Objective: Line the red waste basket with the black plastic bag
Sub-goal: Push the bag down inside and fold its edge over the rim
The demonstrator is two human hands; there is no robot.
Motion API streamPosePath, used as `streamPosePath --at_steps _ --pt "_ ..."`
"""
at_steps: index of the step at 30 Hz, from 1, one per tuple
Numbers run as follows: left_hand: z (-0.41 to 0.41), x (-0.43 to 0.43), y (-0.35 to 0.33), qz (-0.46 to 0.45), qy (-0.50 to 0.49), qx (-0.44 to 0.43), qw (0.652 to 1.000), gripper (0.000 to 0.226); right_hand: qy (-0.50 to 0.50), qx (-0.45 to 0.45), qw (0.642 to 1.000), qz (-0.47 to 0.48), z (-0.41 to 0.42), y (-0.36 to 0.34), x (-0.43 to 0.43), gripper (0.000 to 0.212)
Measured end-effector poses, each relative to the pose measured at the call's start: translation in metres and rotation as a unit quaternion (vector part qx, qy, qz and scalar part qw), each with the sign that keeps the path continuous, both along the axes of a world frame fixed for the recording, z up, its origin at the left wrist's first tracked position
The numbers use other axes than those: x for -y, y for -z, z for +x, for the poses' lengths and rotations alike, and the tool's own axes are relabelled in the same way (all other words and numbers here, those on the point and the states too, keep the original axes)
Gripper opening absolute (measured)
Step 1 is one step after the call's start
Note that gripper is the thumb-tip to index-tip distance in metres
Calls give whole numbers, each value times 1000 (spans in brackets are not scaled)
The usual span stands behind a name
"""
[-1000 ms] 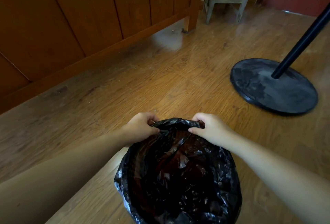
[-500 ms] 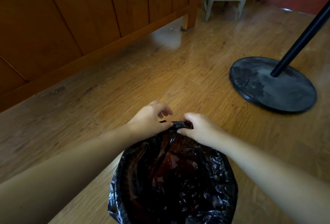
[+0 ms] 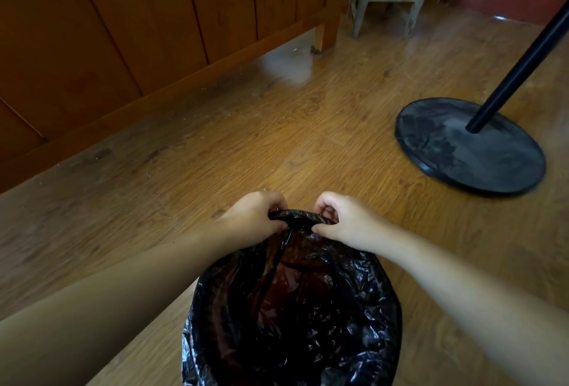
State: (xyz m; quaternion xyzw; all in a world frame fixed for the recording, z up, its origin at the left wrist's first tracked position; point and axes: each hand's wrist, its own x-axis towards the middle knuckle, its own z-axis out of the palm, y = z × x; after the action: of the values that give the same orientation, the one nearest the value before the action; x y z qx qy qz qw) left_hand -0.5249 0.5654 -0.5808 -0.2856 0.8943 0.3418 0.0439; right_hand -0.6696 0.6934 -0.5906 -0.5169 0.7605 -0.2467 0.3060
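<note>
both your hands, left (image 3: 257, 218) and right (image 3: 348, 219), curl tight round a gathered roll of the bag (image 3: 295, 308) at its far edge. the bag sits in the basket, hiding it. thin, light, slippery film, so grip bunched folds.

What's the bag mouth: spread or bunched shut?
Spread open: the black bag shows its interior; only far edge bunched, pinched by left hand and right hand.

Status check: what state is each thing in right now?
black plastic bag, open, draped over the basket's rim, far edge bunched.
red waste basket, covered; only red tint shows through.
left hand, pinching the bunched edge.
right hand, pinching the bunched edge.
stand base, flat on floor.
</note>
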Motion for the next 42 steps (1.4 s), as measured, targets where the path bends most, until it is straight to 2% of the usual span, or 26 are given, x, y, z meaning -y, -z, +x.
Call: streamPosePath --at_steps 11,14,17,19,20,22,25,27,32,36,42 --pt "17 24 -3 26 -79 13 996 18 58 -18 998 28 -16 2 -2 20" --pt "18 26 -5 63 -61 62 994 15 56 -34 997 28 -15 -1 -2 17" --pt "18 26 -12 143 -17 195 970 72 34 -45 998 42 -9 -5 -1 14" --pt "16 23 -17 119 11 255 960 93 20 -51 997 45 -4 -7 0 14" --pt "14 22 -18 70 24 261 962 93 14 -52 998 43 -1 -8 1 13" --pt "9 18 -20 -11 31 190 981 73 6 -56 998 35 4 -9 4 13" --pt "3 6 -17 -8 15 26 1000 42 -4 -46 999 23 10 -10 8 14" --pt "-1 -3 -15 -4 25 -17 1000 29 -10 -30 999 15 11 -10 9 16" --pt "-4 -4 -10 -15 32 -19 999 7 6 -5 1000 -20 7 -10 4 23" --pt "0 0 -7 0 9 -12 1000 8 12 -16 997 -68 5 -12 0 29" --pt "8 -2 0 55 -35 7 998 9 0 -38 999 -24 4 -8 1 19"
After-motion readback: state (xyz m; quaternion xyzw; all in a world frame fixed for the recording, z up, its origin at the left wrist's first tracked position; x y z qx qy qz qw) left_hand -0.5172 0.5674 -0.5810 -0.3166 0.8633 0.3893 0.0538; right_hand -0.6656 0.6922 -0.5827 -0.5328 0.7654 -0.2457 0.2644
